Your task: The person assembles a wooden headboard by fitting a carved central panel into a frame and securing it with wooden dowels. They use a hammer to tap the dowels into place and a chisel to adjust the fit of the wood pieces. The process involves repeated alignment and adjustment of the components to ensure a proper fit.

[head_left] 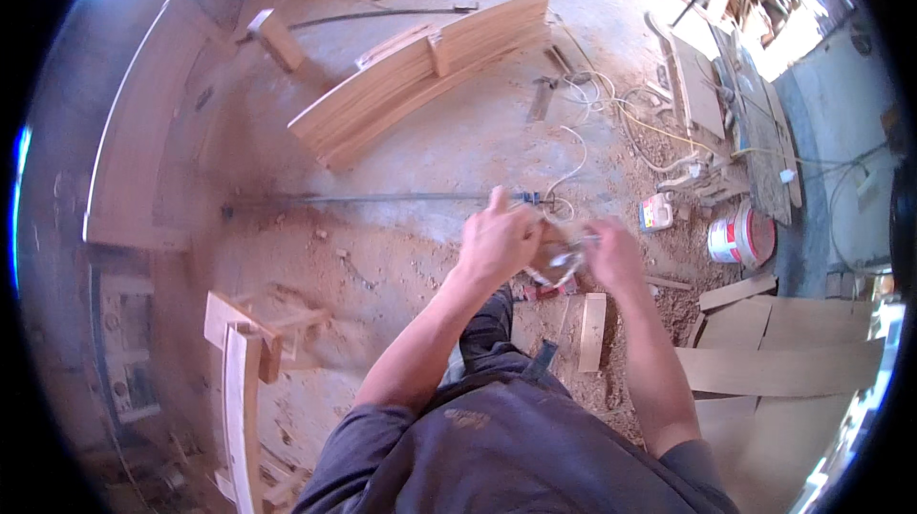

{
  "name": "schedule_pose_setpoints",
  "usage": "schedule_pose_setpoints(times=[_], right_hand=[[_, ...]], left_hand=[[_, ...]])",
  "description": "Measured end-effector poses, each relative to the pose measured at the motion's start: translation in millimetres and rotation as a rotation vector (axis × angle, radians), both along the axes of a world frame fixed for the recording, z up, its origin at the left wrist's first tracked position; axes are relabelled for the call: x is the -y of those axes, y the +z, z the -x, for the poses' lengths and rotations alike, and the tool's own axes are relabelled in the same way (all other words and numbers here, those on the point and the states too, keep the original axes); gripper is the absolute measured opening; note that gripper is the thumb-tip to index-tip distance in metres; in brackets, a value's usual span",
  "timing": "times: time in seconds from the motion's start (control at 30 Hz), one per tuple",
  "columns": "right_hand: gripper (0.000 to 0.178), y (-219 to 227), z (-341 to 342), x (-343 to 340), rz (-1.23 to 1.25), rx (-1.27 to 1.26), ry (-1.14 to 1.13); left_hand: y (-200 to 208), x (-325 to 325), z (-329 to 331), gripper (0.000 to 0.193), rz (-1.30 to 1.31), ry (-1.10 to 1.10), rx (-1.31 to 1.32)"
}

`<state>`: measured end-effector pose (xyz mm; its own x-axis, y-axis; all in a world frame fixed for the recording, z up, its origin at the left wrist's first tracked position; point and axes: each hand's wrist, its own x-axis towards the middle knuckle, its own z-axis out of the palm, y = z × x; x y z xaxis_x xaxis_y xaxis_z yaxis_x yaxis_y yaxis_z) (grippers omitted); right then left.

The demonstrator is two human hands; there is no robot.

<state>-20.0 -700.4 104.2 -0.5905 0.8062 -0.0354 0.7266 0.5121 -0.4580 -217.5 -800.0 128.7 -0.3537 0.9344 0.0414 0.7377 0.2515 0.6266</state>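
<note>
In front of my waist, my left hand [499, 242] is closed on the near-left edge of a crinkled, see-through plastic bag [554, 254] with something brownish in it. One finger of that hand points up and away. My right hand [611, 251] is at the bag's right side, blurred, its fingers curled in. Whatever is between those fingers is too smeared to make out. Just beyond the bag, a long metal bar clamp [382, 199] with a blue part lies across the floor. Something red [554, 290] shows below the bag.
A long curved wooden panel [430, 74] stands on the dusty floor ahead. A wooden frame [244, 399] stands at left. To the right are a white bucket [734, 240], a white jug [656, 213], hoses, wood shavings and stacked boards [783, 371]. A short wood block [592, 332] lies near my feet.
</note>
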Motion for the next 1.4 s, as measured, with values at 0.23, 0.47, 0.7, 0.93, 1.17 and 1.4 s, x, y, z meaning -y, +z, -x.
schedule_pose_setpoints(times=[0.23, 0.47, 0.7, 0.93, 1.17, 1.4], right_hand=[[0.022, -62.4, 145.1, 158.0, 0.026, -0.008, 0.466], [0.015, -79.9, 241.2, 357.0, 0.211, -0.002, 0.693], [0.011, -104.7, 311.8, 573.6, 0.888, -0.056, 0.622], [0.005, -127.3, 345.5, 775.3, 1.286, 0.155, 0.578], [0.004, -143.4, 388.3, 928.4, 1.549, 0.314, 0.566], [0.004, -184.0, 463.3, 1066.8, 1.602, 0.42, 0.438]], left_hand=[[-34.4, 230.8, 66.3, 0.015, -0.039, 0.394, -0.094], [-61.5, 463.5, 107.5, 0.021, 0.022, 0.811, -0.007], [-64.6, 737.4, 119.5, 0.022, 0.009, 1.168, -0.051], [-48.6, 946.5, 99.2, 0.019, 0.144, 1.475, -0.072], [-60.6, 1104.7, 81.3, 0.022, 0.197, 1.777, -0.076], [-79.1, 1222.3, 98.7, 0.024, 0.295, 1.983, -0.036]])
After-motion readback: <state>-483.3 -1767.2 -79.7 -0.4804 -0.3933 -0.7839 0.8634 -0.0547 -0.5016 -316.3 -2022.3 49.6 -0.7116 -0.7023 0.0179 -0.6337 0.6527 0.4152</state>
